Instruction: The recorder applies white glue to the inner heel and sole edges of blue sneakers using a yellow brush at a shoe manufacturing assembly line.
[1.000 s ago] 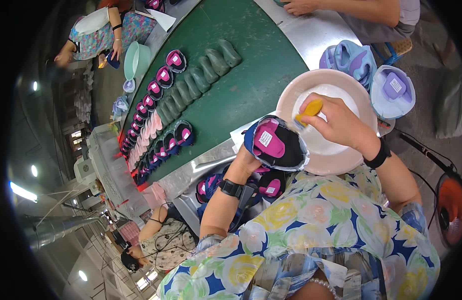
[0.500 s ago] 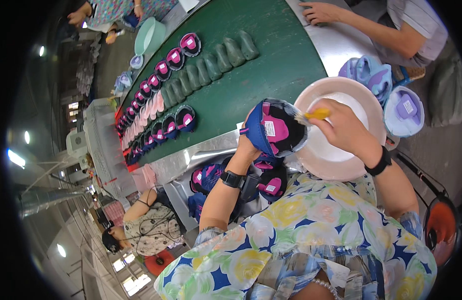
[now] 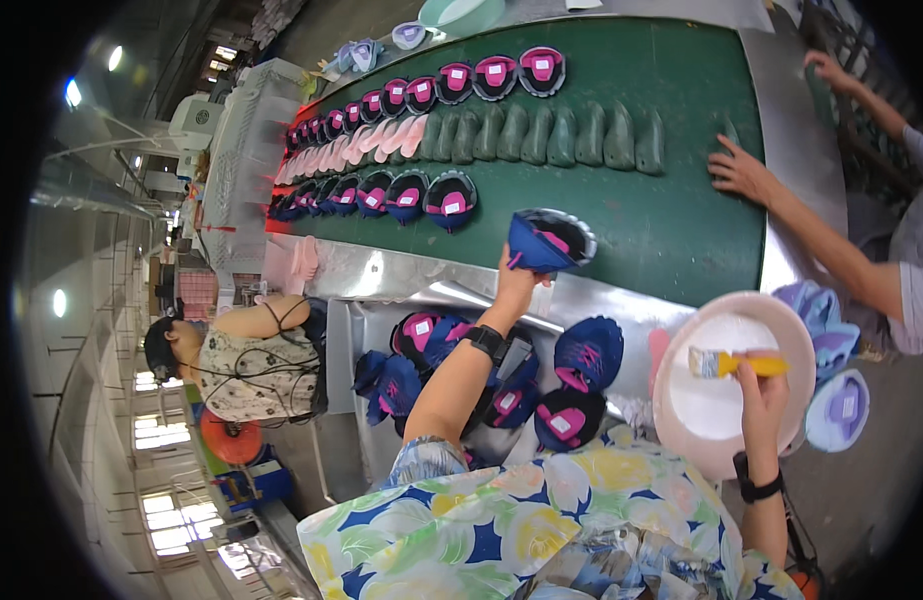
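Observation:
My left hand (image 3: pixel 521 282) is closed on a navy shoe upper (image 3: pixel 533 243) with a black and magenta inside. It holds the upper tilted above the near edge of the green conveyor belt (image 3: pixel 631 245). My right hand (image 3: pixel 763 405) grips a paintbrush (image 3: pixel 726 364) by its yellow handle, the pale bristles pointing left. The brush is over a pale pink basin (image 3: pixel 684 438) of white liquid. Beyond my left hand, similar uppers stand in a near row (image 3: pixel 451 197) and a far row (image 3: pixel 495 75) on the belt.
Between the rows lie dark green shoe lasts (image 3: pixel 561 135) and pink foot-shaped pieces (image 3: pixel 401 138). More navy uppers (image 3: pixel 586 350) pile up below my left arm. Lavender uppers (image 3: pixel 837 408) lie right of the basin. A co-worker's hand (image 3: pixel 743 172) touches the belt's right end; another person (image 3: pixel 256 365) sits left.
The brush has left the upper's rim and is back over the basin. My left hand has carried the upper away from the basin to the belt's edge. The head view has shifted.

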{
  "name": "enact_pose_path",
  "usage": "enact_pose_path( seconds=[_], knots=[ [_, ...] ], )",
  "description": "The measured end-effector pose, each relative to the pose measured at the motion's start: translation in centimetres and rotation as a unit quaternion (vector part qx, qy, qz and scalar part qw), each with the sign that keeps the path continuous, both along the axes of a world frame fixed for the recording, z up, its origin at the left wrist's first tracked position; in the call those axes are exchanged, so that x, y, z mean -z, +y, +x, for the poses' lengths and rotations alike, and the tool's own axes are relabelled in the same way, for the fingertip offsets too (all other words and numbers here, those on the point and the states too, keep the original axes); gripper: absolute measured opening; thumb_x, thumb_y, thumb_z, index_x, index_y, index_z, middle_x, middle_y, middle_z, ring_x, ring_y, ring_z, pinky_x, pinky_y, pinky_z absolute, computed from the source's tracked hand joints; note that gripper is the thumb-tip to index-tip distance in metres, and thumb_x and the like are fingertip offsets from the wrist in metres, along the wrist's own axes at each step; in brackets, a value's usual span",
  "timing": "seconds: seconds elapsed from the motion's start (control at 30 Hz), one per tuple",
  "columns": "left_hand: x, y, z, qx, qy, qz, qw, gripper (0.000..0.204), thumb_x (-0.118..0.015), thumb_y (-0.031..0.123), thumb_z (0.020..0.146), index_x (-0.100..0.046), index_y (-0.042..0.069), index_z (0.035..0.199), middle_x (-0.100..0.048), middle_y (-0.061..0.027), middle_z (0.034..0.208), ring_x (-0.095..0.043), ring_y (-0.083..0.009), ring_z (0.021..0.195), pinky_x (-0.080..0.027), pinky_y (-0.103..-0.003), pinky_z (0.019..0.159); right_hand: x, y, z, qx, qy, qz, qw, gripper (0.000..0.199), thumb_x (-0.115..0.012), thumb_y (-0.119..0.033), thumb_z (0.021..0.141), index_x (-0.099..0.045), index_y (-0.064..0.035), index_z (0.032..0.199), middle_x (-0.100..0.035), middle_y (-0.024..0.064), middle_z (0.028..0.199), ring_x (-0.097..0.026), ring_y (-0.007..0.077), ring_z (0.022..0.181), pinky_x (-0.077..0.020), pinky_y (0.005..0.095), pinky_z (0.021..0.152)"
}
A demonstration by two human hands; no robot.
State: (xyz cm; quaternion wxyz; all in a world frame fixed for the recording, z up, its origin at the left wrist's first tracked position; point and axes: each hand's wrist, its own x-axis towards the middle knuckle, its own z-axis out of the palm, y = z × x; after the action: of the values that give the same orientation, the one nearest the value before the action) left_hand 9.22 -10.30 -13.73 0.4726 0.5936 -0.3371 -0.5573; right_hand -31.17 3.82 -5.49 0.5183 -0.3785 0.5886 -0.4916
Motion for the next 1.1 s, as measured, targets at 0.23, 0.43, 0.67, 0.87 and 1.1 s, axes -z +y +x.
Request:
enact_pose_path(
  seconds=[0.23, 0.43, 0.67, 0.87, 1.1],
  knots=[
    [7.7, -8.6, 11.9, -0.053, -0.065, -0.081, 0.993, 0.065, -0.044, -0.007, 0.098, -0.021, 0.016, 0.154, -0.04, -0.0167, 0.142, -0.057, -0.0301, 0.117, -0.063, -0.043, 0.081, -0.6, -0.6, 1.9, -0.045, 0.035, 0.059, 0.997, 0.02, -0.063, -0.014, 0.097, -0.057, 0.0001, 0.111, -0.065, 0.0109, 0.104, -0.061, 0.0134, 0.084, -0.0499, 0.0258, 0.077],
    [8.7, -6.0, 11.3, -0.074, -0.522, -0.103, 0.844, 0.046, -0.055, -0.001, 0.086, -0.045, -0.004, 0.131, -0.055, -0.0242, 0.119, -0.058, -0.0367, 0.108, -0.046, -0.042, 0.096, 2.5, 1.5, -0.2, -0.012, 0.096, 0.099, 0.99, 0.018, -0.063, -0.01, 0.097, -0.059, 0.0011, 0.111, -0.066, 0.009, 0.101, -0.061, 0.0135, 0.086, -0.0502, 0.0271, 0.079],
    [0.0, 6.9, -2.8, 0.491, -0.362, -0.138, 0.781, 0.061, -0.078, 0.025, 0.072, -0.058, 0.007, 0.127, -0.055, -0.0205, 0.13, -0.054, -0.0374, 0.118, -0.041, -0.045, 0.104, 5.7, 1.8, -3.3, 0.016, 0.149, 0.113, 0.982, 0.023, -0.063, -0.014, 0.098, -0.058, 0.0022, 0.113, -0.068, 0.0098, 0.101, -0.063, 0.0136, 0.091, -0.0493, 0.0262, 0.08],
    [0.2, 11.2, -4.0, 0.58, -0.402, -0.208, 0.678, 0.06, -0.07, 0.01, 0.076, -0.058, 0.017, 0.135, -0.037, -0.0214, 0.147, -0.033, -0.0479, 0.136, -0.04, -0.052, 0.107, 5.9, 1.0, -0.2, 0.0, 0.2, 0.059, 0.978, 0.016, -0.064, -0.014, 0.096, -0.063, -0.0011, 0.105, -0.068, 0.0083, 0.098, -0.064, 0.0141, 0.09, -0.0491, 0.0266, 0.081],
    [-0.3, 11.3, -4.4, 0.612, -0.499, -0.238, 0.565, 0.045, -0.066, 0.007, 0.075, -0.065, 0.018, 0.118, -0.045, -0.0113, 0.145, -0.041, -0.0343, 0.136, -0.042, -0.045, 0.103, 6.4, 2.4, 1.4, -0.206, 0.298, -0.061, 0.93, 0.011, -0.062, -0.006, 0.09, -0.062, 0.0002, 0.099, -0.065, 0.0179, 0.093, -0.064, 0.0365, 0.085, -0.0514, 0.0399, 0.077]
  ],
)
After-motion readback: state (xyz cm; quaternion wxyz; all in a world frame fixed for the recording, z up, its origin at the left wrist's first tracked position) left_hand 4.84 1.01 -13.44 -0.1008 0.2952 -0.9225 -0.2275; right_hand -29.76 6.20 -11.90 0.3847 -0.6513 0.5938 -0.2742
